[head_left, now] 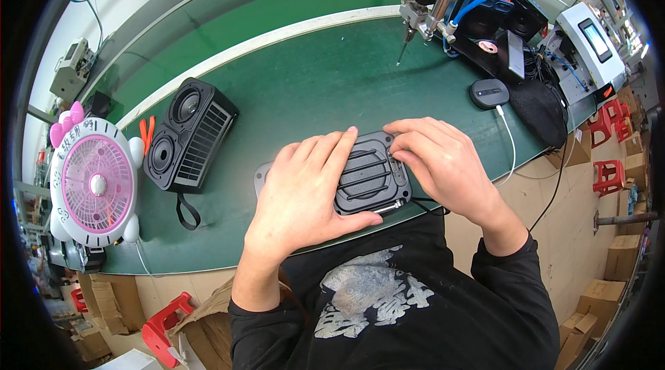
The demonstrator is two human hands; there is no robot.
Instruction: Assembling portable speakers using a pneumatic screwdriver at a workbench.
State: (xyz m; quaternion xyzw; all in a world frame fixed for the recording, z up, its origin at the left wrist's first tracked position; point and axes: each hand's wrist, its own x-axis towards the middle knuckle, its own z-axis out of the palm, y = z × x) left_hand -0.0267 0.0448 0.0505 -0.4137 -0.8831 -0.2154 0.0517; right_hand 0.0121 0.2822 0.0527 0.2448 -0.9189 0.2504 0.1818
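Observation:
A dark grey speaker [361, 176] with a barred grille lies face up at the table's near edge. Its left part is hidden beneath my left hand [305, 186], which rests flat across it, fingers stretched to the far edge and thumb apart along the near edge. At the speaker's right end my right hand [433, 162] has its thumb and fingertips bent together by the corner; anything between them is too small to make out. A thin silver rod [391, 209] runs along the near right edge. A black cable [431, 204] passes under my right wrist.
On the green table [291, 86], a black twin speaker [190, 136] with a strap stands left, beside a pink-and-white fan [97, 183] and orange-handled tool [147, 133]. A screwdriver machine [422, 17] hangs at the back right. A round black device [489, 93] with white cable lies right.

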